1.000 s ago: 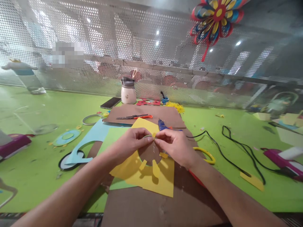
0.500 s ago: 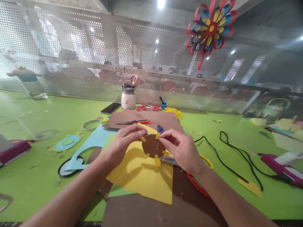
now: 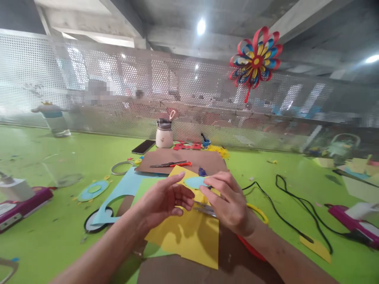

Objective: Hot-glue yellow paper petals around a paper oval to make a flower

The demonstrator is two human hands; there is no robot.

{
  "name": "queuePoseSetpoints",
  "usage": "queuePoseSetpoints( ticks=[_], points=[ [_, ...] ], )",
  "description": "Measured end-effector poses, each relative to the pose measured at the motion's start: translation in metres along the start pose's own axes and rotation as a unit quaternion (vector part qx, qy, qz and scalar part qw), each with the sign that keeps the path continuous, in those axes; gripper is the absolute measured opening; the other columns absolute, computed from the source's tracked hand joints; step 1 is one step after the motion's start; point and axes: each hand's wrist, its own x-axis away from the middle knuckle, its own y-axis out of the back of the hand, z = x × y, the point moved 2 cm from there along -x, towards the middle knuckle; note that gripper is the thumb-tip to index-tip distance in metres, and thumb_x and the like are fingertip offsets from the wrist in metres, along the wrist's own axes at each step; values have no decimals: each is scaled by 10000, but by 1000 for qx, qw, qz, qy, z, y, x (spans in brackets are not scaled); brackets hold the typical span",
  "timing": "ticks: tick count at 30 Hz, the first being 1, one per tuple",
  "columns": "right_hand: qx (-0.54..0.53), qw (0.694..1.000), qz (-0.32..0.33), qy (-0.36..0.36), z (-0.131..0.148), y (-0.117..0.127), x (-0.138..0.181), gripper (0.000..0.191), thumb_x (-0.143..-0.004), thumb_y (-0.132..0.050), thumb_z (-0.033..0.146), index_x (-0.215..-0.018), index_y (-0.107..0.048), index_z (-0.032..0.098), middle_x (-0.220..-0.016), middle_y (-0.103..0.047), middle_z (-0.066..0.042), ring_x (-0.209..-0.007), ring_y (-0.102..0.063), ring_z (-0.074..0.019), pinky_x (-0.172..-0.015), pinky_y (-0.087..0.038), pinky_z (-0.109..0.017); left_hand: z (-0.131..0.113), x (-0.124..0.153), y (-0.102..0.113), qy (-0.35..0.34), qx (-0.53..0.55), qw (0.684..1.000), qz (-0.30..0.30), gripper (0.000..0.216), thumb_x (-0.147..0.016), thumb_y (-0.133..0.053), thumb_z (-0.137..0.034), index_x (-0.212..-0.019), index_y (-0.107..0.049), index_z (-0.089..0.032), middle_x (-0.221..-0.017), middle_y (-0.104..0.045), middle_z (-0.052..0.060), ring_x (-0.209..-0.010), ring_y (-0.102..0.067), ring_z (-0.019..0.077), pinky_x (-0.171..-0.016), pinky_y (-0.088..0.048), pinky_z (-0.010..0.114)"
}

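Note:
My right hand [image 3: 229, 201] pinches a small light blue paper disc [image 3: 195, 182] by its right edge, above the yellow paper. Yellow shows about the disc's edge, partly hidden by the fingers. Just left of it, my left hand [image 3: 168, 197] is open, palm turned inward, fingers curved and apart, gripping nothing. Beneath both hands lies a yellow sheet [image 3: 189, 240] over green paper and brown cardboard [image 3: 171, 270]. Scissor blades [image 3: 205, 210] show under my right hand; a red handle loop [image 3: 251, 248] and a yellow one [image 3: 260, 213] stick out near the wrist.
A utility knife [image 3: 174, 164] lies on a brown board [image 3: 151, 157]. Behind are a phone [image 3: 143, 146] and a bottle [image 3: 164, 136]. Left are cut blue paper [image 3: 124, 191], a blue ring [image 3: 93, 191] and a tape roll [image 3: 122, 168]. A black cord [image 3: 296, 203] runs at right.
The disc has turned from its brown face with yellow tabs to its light blue face. My left hand has let go and opened beside it. The camera view has tilted upward.

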Motion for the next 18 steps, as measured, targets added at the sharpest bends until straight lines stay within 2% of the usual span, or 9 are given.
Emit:
queuePoseSetpoints(
  ticks=[2,5,7,10,13,15,17,18],
  points=[
    [4,1000,-4,-3,1,-2,0,292,-790,-616,57,-1004,-676,245,-937,-677,-62,-906,-569,-211,-833,-493,-402,1,0,-2,-7,46,999,-22,285,-769,-617,-393,-788,-676,-115,-689,-651,75,-636,-605,145,-492,-463,199],
    [18,1000,6,4,2,-6,1,292,-787,-631,68,-997,-679,265,-947,-683,-43,-907,-571,-201,-861,-488,-409,2,-2,-2,-45,83,992,-83,42,-715,-662,-156,-740,-638,-133,-660,-633,35,-605,-607,125,-518,-492,197],
    [22,1000,14,7,2,-6,2,314,-788,-628,67,-1027,-665,267,-993,-672,-50,-940,-563,-211,-869,-485,-426,3,-3,-1,-64,82,990,-96,75,-682,-674,-84,-702,-623,-134,-662,-626,21,-595,-605,112,-543,-499,195],
    [8,999,11,-33,0,-5,2,391,-785,-619,53,-1119,-616,255,-1095,-619,-90,-1023,-535,-245,-876,-478,-456,3,-6,3,-92,56,992,-68,81,-685,-700,-112,-746,-654,-138,-727,-649,18,-632,-607,105,-626,-503,212],
    [-31,993,-3,-112,-4,-3,2,449,-786,-608,59,-1198,-561,232,-1153,-563,-120,-1063,-518,-258,-890,-465,-461,1,-6,7,-139,21,988,-65,118,-697,-714,-160,-811,-685,-144,-798,-671,21,-678,-590,90,-702,-477,215],
    [-76,980,-16,-183,-6,-5,2,398,-804,-589,94,-1182,-568,219,-1151,-555,-124,-1066,-523,-256,-905,-452,-452,-1,-5,9,-161,9,984,-77,138,-699,-721,-187,-828,-690,-149,-822,-671,21,-680,-575,82,-702,-458,210],
    [-150,946,-20,-285,-9,-9,4,272,-832,-570,167,-1097,-609,213,-1100,-583,-113,-1018,-555,-247,-879,-466,-421,-4,-4,10,-176,8,980,-87,120,-700,-722,-204,-800,-684,-150,-798,-658,14,-661,-562,77,-671,-444,202],
    [-199,916,-12,-348,-11,-13,6,214,-843,-566,215,-1048,-626,208,-1054,-608,-103,-972,-577,-238,-847,-480,-399,-5,-3,10,-183,8,979,-92,105,-702,-721,-208,-776,-678,-147,-766,-646,8,-648,-556,75,-655,-437,199]
  ],
)
